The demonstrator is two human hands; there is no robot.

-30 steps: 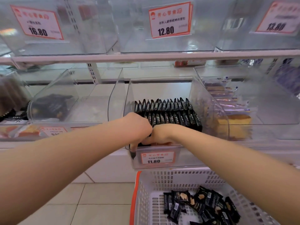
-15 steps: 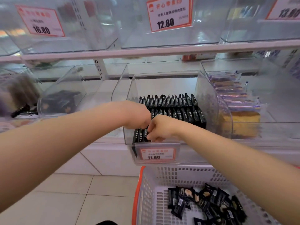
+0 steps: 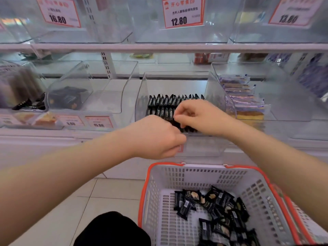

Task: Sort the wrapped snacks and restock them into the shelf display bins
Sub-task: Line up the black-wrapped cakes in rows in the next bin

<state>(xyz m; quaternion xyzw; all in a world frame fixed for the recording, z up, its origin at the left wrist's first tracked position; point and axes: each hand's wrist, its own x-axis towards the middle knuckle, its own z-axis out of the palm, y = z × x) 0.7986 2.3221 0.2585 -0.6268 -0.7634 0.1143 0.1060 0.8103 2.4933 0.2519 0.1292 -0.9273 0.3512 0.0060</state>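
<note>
A clear shelf bin [image 3: 220, 96] in the middle holds neat upright rows of black wrapped snacks [image 3: 165, 103]. My right hand [image 3: 197, 116] reaches into the bin from the right, its fingers curled down onto the front row of black snacks. My left hand [image 3: 158, 137] sits at the bin's front edge with fingers curled under; what it holds is hidden. Below, a white basket with an orange rim [image 3: 159, 174] contains several loose black wrapped snacks [image 3: 213, 206].
A bin of cake slices in clear wrappers [image 3: 245, 103] stands to the right. To the left, a clear bin holds dark packets [image 3: 67, 98]. Price tags [image 3: 182, 13] hang on the upper shelf bins. A dark shape [image 3: 113, 229] lies at the bottom over the tiled floor.
My right hand has moved up and to the right along the front row, away from my left hand. The view has tilted down, showing more of the basket.
</note>
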